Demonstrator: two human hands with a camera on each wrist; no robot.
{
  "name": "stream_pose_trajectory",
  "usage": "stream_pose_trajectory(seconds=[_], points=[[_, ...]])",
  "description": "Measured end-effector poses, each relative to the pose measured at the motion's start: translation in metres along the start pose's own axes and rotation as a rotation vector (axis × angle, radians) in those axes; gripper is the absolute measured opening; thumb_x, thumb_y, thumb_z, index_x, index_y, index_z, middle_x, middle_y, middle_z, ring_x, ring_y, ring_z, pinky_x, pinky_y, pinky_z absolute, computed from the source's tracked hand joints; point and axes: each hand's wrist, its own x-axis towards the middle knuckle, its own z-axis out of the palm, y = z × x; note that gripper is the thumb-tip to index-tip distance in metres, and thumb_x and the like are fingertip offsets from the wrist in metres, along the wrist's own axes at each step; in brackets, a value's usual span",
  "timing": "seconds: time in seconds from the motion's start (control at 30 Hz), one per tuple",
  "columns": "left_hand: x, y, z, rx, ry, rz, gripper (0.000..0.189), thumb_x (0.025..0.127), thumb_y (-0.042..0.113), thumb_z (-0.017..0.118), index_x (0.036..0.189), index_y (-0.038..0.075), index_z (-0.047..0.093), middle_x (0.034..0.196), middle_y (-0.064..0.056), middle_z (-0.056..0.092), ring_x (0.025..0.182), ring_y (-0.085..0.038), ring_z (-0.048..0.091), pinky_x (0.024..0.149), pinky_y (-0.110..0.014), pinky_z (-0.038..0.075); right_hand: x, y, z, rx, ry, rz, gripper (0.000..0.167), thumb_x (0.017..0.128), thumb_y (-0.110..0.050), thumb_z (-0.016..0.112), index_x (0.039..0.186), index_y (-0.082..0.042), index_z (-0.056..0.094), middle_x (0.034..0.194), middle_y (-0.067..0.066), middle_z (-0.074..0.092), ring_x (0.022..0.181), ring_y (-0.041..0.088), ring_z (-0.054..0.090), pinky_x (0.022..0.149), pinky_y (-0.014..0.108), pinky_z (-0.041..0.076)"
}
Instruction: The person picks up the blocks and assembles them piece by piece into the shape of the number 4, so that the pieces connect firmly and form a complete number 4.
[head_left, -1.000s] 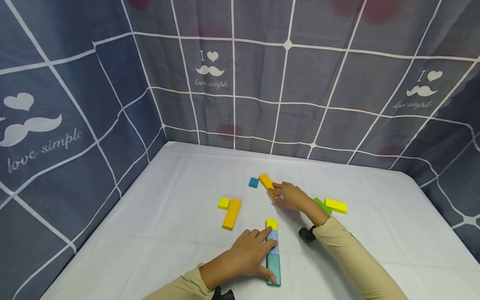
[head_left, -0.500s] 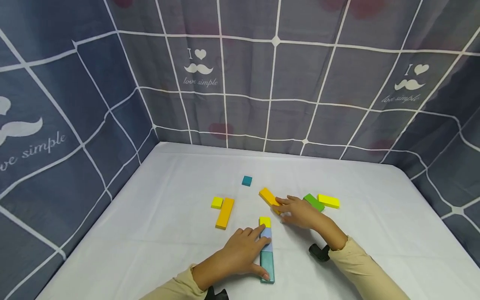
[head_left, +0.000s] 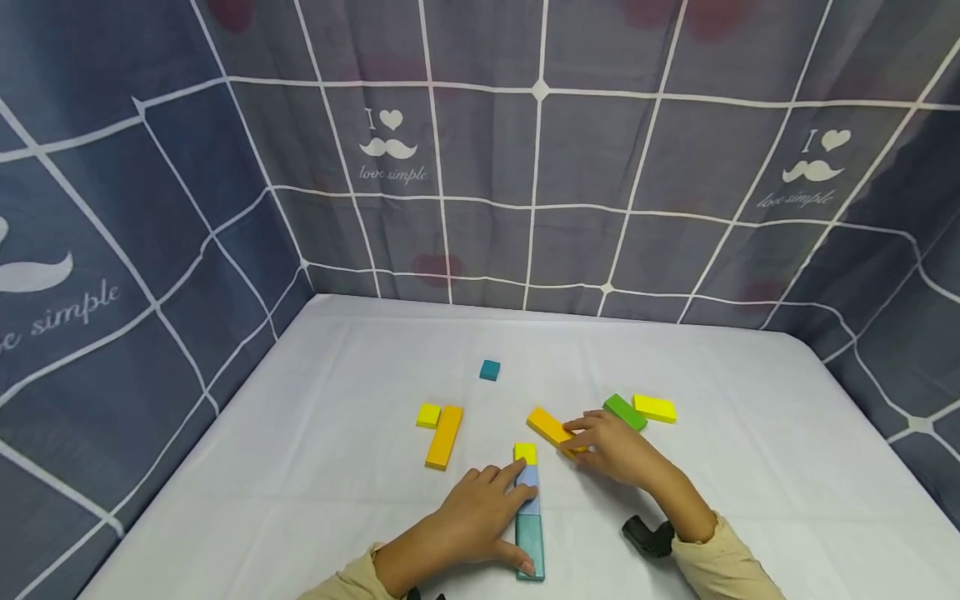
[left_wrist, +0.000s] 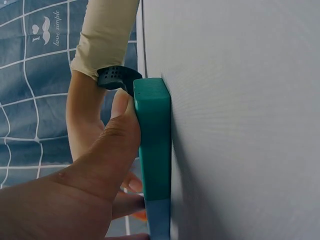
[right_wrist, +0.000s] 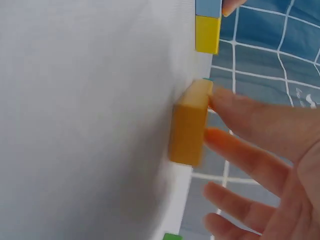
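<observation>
My left hand [head_left: 480, 517] lies spread along a straight row of flat blocks. Its thumb touches the teal block [head_left: 529, 546] at the near end, and other fingertips rest at the pale blue block [head_left: 528, 487] and small yellow block [head_left: 526, 452]. In the left wrist view the thumb lies against the teal block's edge. To the right, my right hand [head_left: 618, 450] pinches a long orange block [right_wrist: 187, 135] between thumb and index finger, its remaining fingers apart. This block lies slantwise, low over the white tabletop, beyond the row's right side.
A green block [head_left: 625, 412] and a yellow bar [head_left: 654, 408] lie just beyond my right hand. On the left are a small yellow block [head_left: 428, 416] and another orange block [head_left: 445, 437]. A dark teal square [head_left: 490, 370] sits farther back. Grey checked curtains [head_left: 480, 167] enclose the table.
My right hand has drawn the orange block toward me and rightward, away from the dark teal square. The left hand keeps its place on the row. The head view has shifted slightly.
</observation>
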Motion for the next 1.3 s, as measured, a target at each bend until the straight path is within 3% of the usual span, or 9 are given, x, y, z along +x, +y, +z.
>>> stream_pose_trajectory(seconds=[0.23, 0.53, 0.77, 0.93, 1.3], points=[[-0.001, 0.005, 0.003, -0.006, -0.013, 0.006, 0.088, 0.057, 0.082, 0.048, 0.131, 0.035, 0.043, 0.146, -0.001, 0.033, 0.115, -0.017, 0.045, 0.091, -0.036, 0.039, -0.003, -0.002, 0.010, 0.010, 0.060, 0.036, 0.038, 0.076, -0.015, 0.072, 0.113, -0.012, 0.065, 0.124, 0.007, 0.059, 0.115, 0.039, 0.049, 0.093, 0.054, 0.039], [0.002, -0.001, -0.001, 0.006, 0.000, -0.004, 0.089, 0.058, 0.081, 0.049, 0.132, 0.033, 0.044, 0.147, -0.002, 0.031, 0.117, -0.017, 0.043, 0.092, -0.036, 0.039, 0.005, 0.003, 0.008, -0.002, 0.083, 0.006, 0.028, 0.072, -0.009, 0.074, 0.100, -0.011, 0.071, 0.112, 0.006, 0.066, 0.108, 0.036, 0.053, 0.090, 0.049, 0.043], [0.001, -0.003, -0.001, -0.002, 0.008, -0.006, 0.088, 0.059, 0.079, 0.050, 0.132, 0.031, 0.044, 0.146, -0.003, 0.032, 0.116, -0.017, 0.043, 0.091, -0.034, 0.038, 0.005, 0.000, 0.004, 0.024, 0.056, 0.009, 0.026, 0.072, -0.008, 0.074, 0.097, -0.013, 0.073, 0.111, 0.002, 0.067, 0.095, 0.021, 0.054, 0.079, 0.035, 0.047], [0.001, -0.003, -0.001, 0.000, 0.014, -0.001, 0.087, 0.059, 0.078, 0.052, 0.132, 0.030, 0.045, 0.146, -0.003, 0.033, 0.116, -0.017, 0.043, 0.090, -0.032, 0.038, 0.002, 0.000, 0.000, 0.063, 0.014, 0.038, 0.024, 0.073, -0.007, 0.072, 0.097, -0.013, 0.073, 0.111, 0.001, 0.067, 0.087, 0.013, 0.050, 0.071, 0.024, 0.042], [0.003, -0.003, -0.001, -0.001, 0.002, -0.003, 0.088, 0.059, 0.079, 0.051, 0.132, 0.031, 0.044, 0.146, -0.003, 0.031, 0.117, -0.017, 0.043, 0.090, -0.033, 0.038, -0.004, 0.006, -0.003, 0.125, -0.031, 0.101, 0.028, 0.071, -0.002, 0.073, 0.097, -0.012, 0.072, 0.111, 0.000, 0.066, 0.077, 0.008, 0.040, 0.062, 0.018, 0.034]])
